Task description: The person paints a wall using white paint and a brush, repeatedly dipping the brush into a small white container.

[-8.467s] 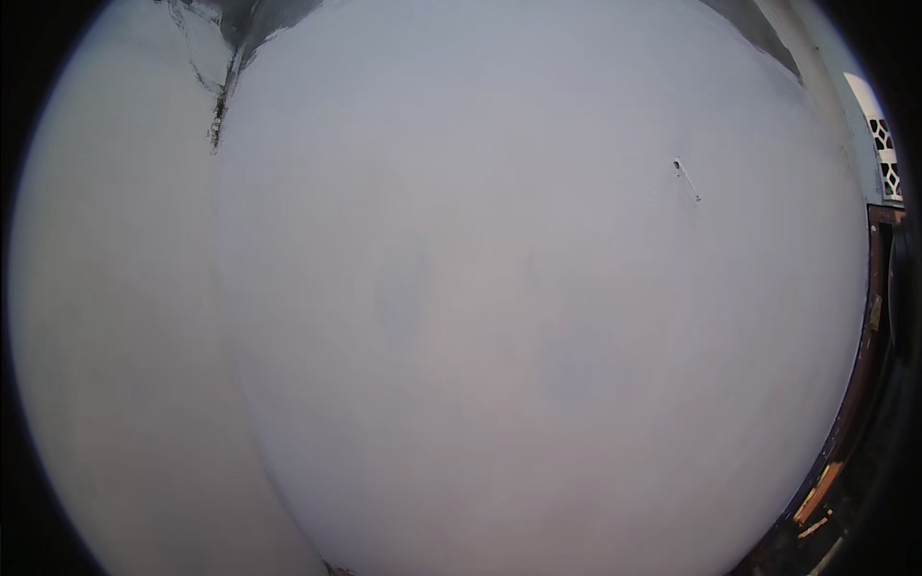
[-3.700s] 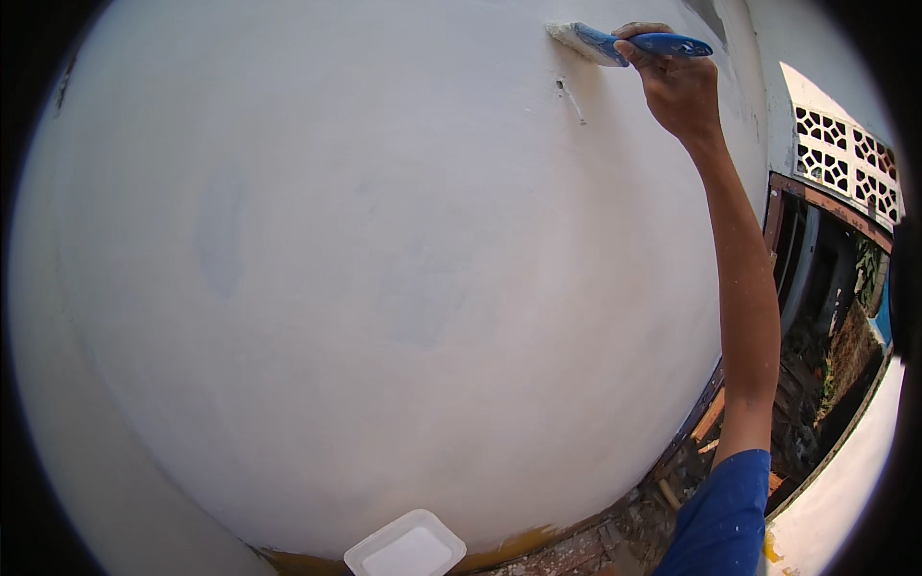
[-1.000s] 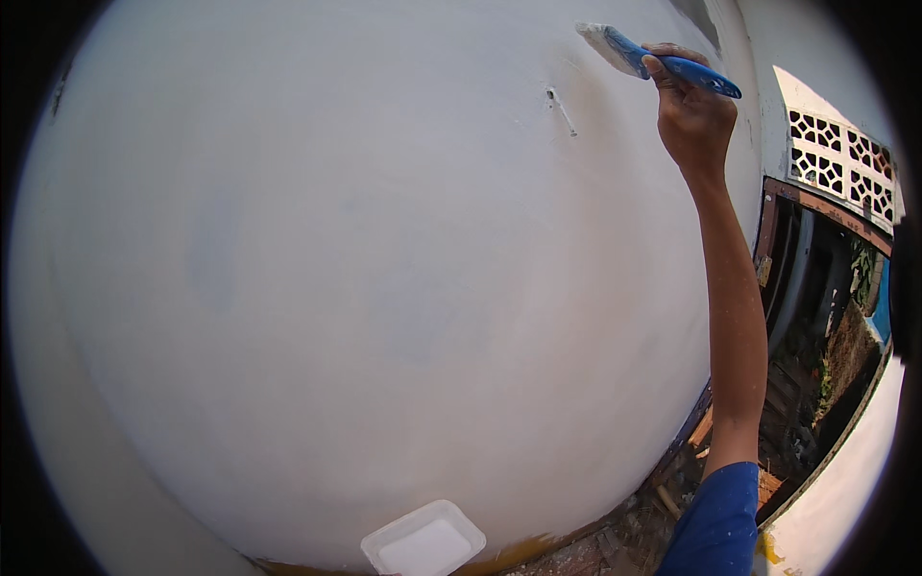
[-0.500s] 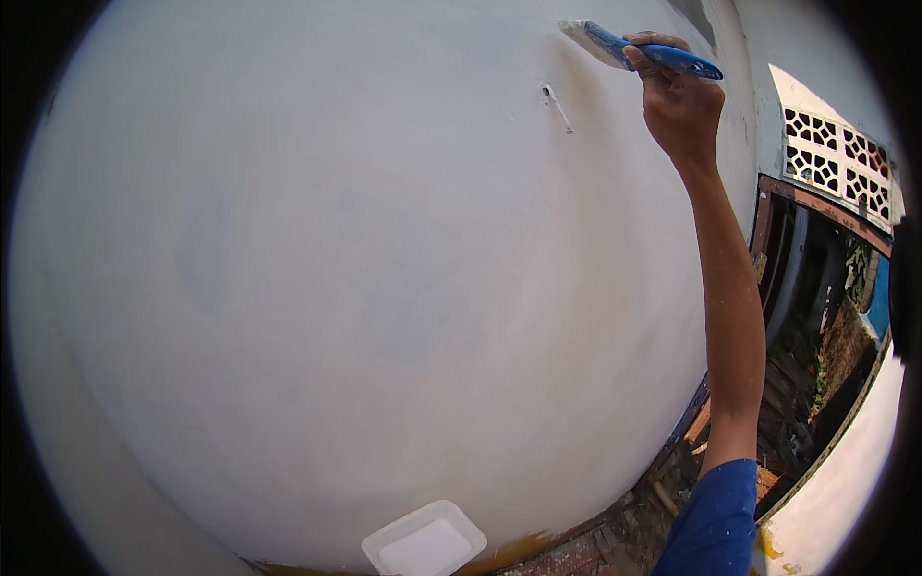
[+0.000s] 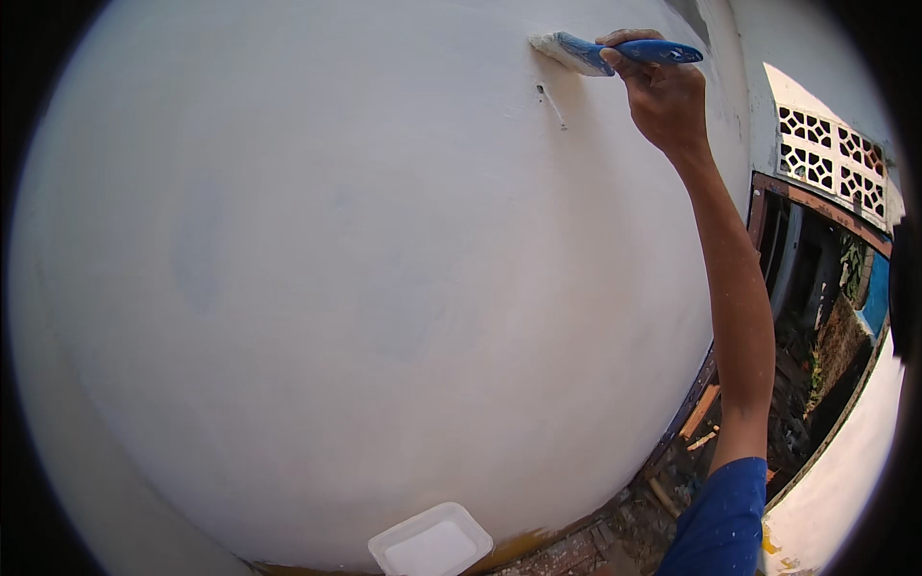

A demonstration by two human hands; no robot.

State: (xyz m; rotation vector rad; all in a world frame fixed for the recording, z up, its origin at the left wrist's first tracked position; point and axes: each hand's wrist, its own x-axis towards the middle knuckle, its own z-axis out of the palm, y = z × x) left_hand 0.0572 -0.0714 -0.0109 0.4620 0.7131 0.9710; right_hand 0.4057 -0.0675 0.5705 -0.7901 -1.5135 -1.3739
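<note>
High at the right of the white wall (image 5: 365,240), my right hand (image 5: 667,96) is closed around a paintbrush (image 5: 658,51) with a blue handle. Its pale, paint-coated bristles point left and touch the wall, or come very close to it. Just below the bristles is a small dark hole with a white drip or peg-like piece (image 5: 551,108) slanting down from it. At the bottom of the view, a white plastic tub (image 5: 432,540) holds white paint; what supports it is out of sight. My left hand does not show.
To the right, a doorway with a reddish-brown frame (image 5: 826,206) opens onto a cluttered, shaded space. Above it is a pale patterned vent block (image 5: 832,158). Rubble and wood pieces (image 5: 663,494) lie on the ground along the wall's lower right edge.
My right hand has moved the brush left and slightly down, bringing its bristles above the small hole. The tub appears slightly farther right in the view.
</note>
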